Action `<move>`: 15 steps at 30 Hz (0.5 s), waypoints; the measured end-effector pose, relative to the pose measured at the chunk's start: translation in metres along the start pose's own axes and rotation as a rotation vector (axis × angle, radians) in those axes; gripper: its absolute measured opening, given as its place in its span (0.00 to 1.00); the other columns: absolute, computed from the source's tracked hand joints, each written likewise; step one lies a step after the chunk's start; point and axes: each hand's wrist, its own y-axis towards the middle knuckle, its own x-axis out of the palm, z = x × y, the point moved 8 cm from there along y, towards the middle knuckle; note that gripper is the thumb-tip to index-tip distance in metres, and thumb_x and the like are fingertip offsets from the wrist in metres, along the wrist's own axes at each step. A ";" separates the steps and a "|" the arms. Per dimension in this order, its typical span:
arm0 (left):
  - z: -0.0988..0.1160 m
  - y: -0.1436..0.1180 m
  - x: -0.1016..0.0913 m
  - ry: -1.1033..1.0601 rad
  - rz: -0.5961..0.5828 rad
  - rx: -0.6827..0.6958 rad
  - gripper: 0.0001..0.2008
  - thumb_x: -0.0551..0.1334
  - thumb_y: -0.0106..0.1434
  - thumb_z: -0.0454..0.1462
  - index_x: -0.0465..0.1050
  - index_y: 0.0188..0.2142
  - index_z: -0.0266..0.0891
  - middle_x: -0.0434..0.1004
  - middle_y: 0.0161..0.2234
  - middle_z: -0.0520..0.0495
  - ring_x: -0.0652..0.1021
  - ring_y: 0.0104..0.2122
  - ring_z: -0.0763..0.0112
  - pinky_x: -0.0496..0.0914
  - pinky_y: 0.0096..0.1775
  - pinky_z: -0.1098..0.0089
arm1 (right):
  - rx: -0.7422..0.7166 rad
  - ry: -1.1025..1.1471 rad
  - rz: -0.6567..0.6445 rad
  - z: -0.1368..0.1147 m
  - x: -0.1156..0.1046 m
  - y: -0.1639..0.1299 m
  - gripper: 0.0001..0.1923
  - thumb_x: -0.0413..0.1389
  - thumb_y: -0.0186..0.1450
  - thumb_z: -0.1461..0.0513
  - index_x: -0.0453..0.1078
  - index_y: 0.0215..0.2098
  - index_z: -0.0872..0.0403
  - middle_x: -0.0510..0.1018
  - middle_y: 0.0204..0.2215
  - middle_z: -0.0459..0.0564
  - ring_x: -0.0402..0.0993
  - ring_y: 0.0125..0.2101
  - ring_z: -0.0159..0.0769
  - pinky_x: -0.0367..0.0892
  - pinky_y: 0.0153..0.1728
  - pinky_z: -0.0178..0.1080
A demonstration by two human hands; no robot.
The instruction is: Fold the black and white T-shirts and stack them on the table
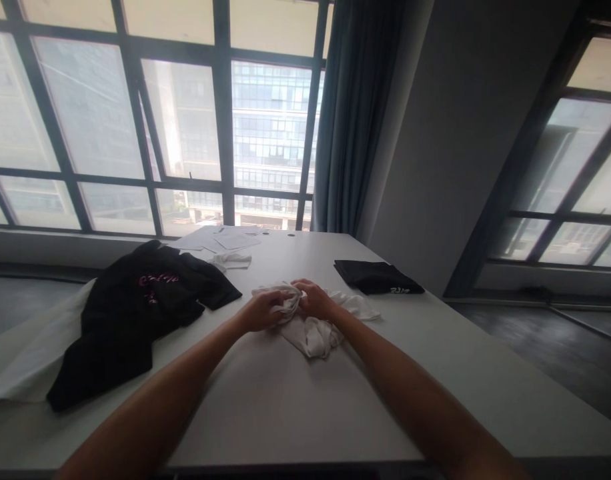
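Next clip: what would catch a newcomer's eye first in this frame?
Both hands, left hand and right hand, meet at the table's middle, gripping a crumpled white garment. To the left a black shirt with pink lettering lies spread out, and a folded black garment sits to the right near the far edge of the white table. Large windows fill the background.

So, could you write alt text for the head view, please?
Both hands, left hand and right hand, bunch a crumpled white garment on a white table. A black shirt lies left, a folded black garment right.
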 end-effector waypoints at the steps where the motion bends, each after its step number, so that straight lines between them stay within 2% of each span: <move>1: -0.004 0.000 -0.004 0.038 0.035 -0.030 0.05 0.63 0.51 0.32 0.73 0.30 0.38 0.82 0.38 0.44 0.77 0.33 0.66 0.71 0.39 0.68 | 0.010 -0.031 -0.008 -0.001 0.000 0.000 0.11 0.56 0.62 0.66 0.75 0.42 0.54 0.78 0.43 0.54 0.73 0.45 0.41 0.67 0.48 0.42; 4: -0.027 -0.003 -0.023 0.119 0.139 -0.149 0.09 0.61 0.55 0.32 0.75 0.36 0.37 0.79 0.30 0.48 0.74 0.25 0.72 0.69 0.31 0.72 | 0.066 -0.128 0.037 0.005 -0.010 -0.001 0.04 0.57 0.64 0.63 0.75 0.35 0.55 0.79 0.34 0.53 0.74 0.38 0.41 0.67 0.43 0.41; 9: -0.049 -0.006 -0.056 0.192 0.266 -0.140 0.11 0.62 0.58 0.37 0.78 0.39 0.37 0.76 0.31 0.48 0.72 0.26 0.73 0.68 0.31 0.73 | 0.127 -0.204 0.203 0.015 -0.034 -0.005 0.08 0.57 0.66 0.59 0.72 0.32 0.55 0.78 0.31 0.52 0.73 0.36 0.41 0.63 0.41 0.40; 12: -0.057 -0.009 -0.077 0.240 0.382 -0.185 0.12 0.63 0.57 0.39 0.80 0.40 0.37 0.75 0.30 0.48 0.72 0.27 0.72 0.69 0.32 0.72 | 0.168 -0.251 0.357 0.015 -0.052 -0.007 0.08 0.55 0.67 0.58 0.70 0.32 0.55 0.77 0.31 0.53 0.73 0.35 0.41 0.63 0.40 0.40; 15: -0.065 -0.014 -0.096 0.250 0.516 -0.280 0.17 0.62 0.58 0.40 0.79 0.45 0.37 0.75 0.30 0.49 0.71 0.26 0.72 0.69 0.33 0.71 | 0.184 -0.253 0.530 0.010 -0.071 -0.012 0.09 0.52 0.67 0.58 0.67 0.33 0.54 0.77 0.33 0.53 0.73 0.37 0.42 0.62 0.43 0.41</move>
